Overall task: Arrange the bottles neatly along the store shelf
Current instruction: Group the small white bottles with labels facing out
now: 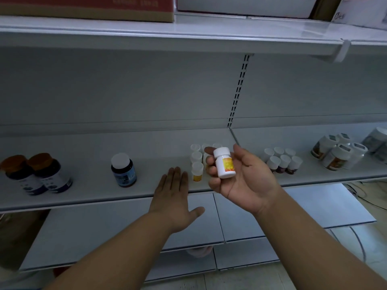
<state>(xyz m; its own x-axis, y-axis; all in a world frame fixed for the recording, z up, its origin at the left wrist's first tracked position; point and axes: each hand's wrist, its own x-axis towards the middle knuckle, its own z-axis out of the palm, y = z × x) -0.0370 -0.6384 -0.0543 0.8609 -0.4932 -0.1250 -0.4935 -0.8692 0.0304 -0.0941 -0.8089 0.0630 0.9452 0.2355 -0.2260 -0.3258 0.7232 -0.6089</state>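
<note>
Right hand [240, 176] palm-up around white bottle [224, 164], above shelf [88, 195] edge.

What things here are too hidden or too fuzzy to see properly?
All in the head view:
- Label words on the white bottle in the right hand: too small and blurred.
- Part of the yellow-labelled bottle group: hidden behind that hand and bottle.
- Two orange-capped dark bottles: dim, labels unreadable.
- Red-printed carton on the top shelf: cut off by the picture's upper edge.
</note>
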